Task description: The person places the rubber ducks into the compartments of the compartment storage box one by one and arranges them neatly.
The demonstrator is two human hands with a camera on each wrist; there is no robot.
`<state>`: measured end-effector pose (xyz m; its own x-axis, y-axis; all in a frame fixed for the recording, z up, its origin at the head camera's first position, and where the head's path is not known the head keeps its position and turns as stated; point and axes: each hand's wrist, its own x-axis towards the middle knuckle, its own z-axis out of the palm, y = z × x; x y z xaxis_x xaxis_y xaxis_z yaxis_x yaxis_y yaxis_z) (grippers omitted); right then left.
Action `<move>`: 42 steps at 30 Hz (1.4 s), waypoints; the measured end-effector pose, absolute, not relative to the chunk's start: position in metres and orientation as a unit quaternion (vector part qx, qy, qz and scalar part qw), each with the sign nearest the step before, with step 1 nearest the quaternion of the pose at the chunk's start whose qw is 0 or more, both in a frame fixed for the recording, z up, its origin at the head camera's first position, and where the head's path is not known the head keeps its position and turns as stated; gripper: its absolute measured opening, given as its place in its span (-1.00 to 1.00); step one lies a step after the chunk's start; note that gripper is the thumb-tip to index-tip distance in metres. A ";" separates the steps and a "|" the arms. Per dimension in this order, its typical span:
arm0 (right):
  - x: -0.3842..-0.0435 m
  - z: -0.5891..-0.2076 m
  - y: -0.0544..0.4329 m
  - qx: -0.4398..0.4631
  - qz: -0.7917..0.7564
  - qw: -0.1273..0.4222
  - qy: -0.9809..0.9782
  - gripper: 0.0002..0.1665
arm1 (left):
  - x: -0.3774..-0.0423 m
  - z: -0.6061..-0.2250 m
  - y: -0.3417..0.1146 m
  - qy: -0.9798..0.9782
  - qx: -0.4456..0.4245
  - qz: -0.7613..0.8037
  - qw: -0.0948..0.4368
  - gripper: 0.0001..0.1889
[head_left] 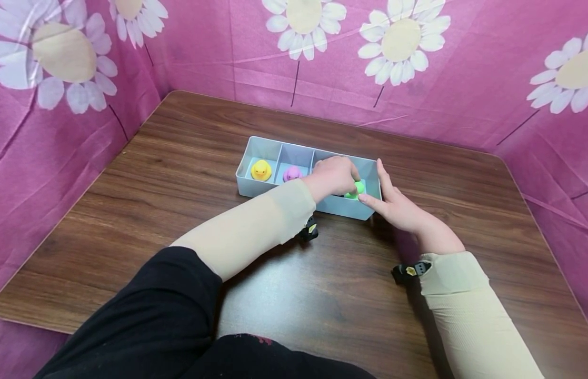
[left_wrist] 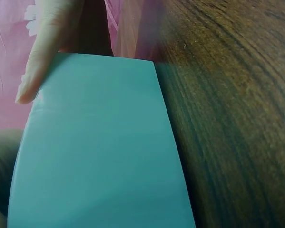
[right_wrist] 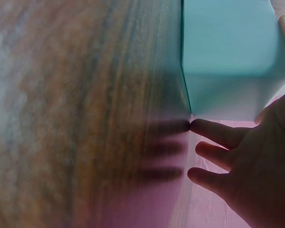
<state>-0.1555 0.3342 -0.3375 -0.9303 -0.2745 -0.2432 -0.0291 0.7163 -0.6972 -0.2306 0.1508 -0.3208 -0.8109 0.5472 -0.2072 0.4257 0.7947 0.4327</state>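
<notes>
A pale blue divided box (head_left: 343, 207) sits on the table, its long side towards me. My left hand (head_left: 334, 173) reaches over the front wall into the right part, its curled fingers holding a small green rubber duck (head_left: 354, 190); they partly hide it. My right hand (head_left: 401, 210) rests against the box's right end, thumb on the front rim and index finger along the end wall. In the right wrist view, that hand's other fingers (right_wrist: 218, 133) are spread beside the end wall. A yellow rubber duck (head_left: 261, 170) and a purple rubber duck (head_left: 292, 173) occupy separate compartments at the left.
The brown wooden table (head_left: 180, 158) extends around the box. Pink cloth (head_left: 203, 52) with large white daisies hangs behind and at both sides. Each wrist carries a small black camera, such as the right one (head_left: 412, 270). My left forearm crosses in front of the box.
</notes>
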 end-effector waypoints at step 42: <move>-0.157 -0.340 0.334 -0.082 -0.376 0.171 0.907 0.13 | -0.232 -0.316 0.148 0.927 0.279 0.192 0.161 -0.63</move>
<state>-0.1574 0.3344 -0.3396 -0.9279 -0.2781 -0.2482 -0.0207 0.7033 -0.7106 -0.2317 0.1475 -0.3161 -0.7925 0.5787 -0.1927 0.4550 0.7713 0.4451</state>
